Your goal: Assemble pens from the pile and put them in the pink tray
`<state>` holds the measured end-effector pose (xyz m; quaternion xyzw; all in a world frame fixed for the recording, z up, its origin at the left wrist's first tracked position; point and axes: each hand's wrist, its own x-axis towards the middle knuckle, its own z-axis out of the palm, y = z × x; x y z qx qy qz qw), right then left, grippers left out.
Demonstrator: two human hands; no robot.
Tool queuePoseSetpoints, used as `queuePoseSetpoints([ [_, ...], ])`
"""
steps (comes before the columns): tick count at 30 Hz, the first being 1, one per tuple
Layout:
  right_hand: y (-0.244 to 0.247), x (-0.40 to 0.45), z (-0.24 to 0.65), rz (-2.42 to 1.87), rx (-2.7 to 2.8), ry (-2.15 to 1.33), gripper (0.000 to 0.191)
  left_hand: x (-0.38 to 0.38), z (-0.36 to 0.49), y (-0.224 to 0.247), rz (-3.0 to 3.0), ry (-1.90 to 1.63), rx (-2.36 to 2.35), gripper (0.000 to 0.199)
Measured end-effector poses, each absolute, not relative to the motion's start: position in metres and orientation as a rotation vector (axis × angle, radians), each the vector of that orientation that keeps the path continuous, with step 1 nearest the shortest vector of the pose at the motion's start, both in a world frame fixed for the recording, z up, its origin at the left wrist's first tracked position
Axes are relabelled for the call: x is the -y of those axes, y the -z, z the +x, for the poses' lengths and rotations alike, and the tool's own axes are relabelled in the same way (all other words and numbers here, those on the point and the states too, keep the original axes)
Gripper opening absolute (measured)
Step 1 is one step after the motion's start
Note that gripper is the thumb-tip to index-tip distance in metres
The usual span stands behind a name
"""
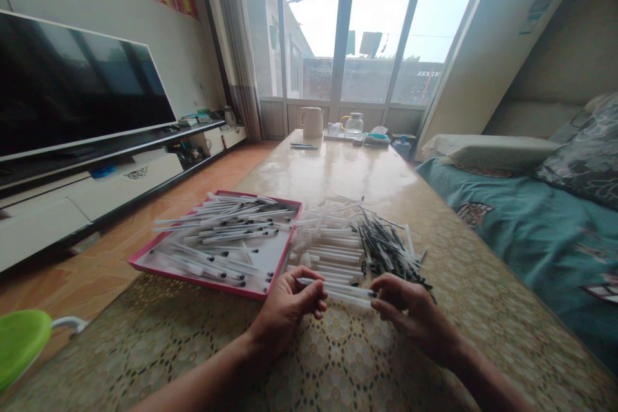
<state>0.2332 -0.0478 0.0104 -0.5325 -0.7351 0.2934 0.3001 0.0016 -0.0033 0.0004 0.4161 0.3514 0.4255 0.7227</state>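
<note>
My left hand (287,309) and right hand (410,315) pinch thin white plastic tubes (347,293) between curled fingers (316,293), just above the worktop (483,283).

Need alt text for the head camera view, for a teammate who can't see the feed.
A person's left hand and right hand hold thin white tubes with black tips over a patterned table. Beside them lie a loose pile of similar tubes and a pink-rimmed tray holding more.
</note>
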Motion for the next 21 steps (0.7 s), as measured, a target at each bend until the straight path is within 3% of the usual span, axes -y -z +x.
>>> queuePoseSetpoints([
  [6, -0.0121, 0.0482, 0.2304, -1.374, 1.983, -0.723, 0.042, 0.0019, 0.0007, 0.0009, 0.936, -0.930, -0.782, 0.037],
  [10, -0.0107, 0.0469, 0.2304, -1.410, 1.960, -0.728, 0.023, 0.0012, 0.0009, 0.0023, 0.945, -0.936, -0.781, 0.035],
  [16, -0.0052, 0.0458, 0.2329, -1.397, 2.002, -0.739, 0.034, 0.0019, 0.0002, 0.0016, 0.951, -0.933, -0.777, 0.035],
  [21, -0.0066, 0.0461, 0.2319, -1.425, 1.977, -0.767, 0.019, 0.0020, 0.0004, 0.0009, 0.943, -0.942, -0.777, 0.034],
])
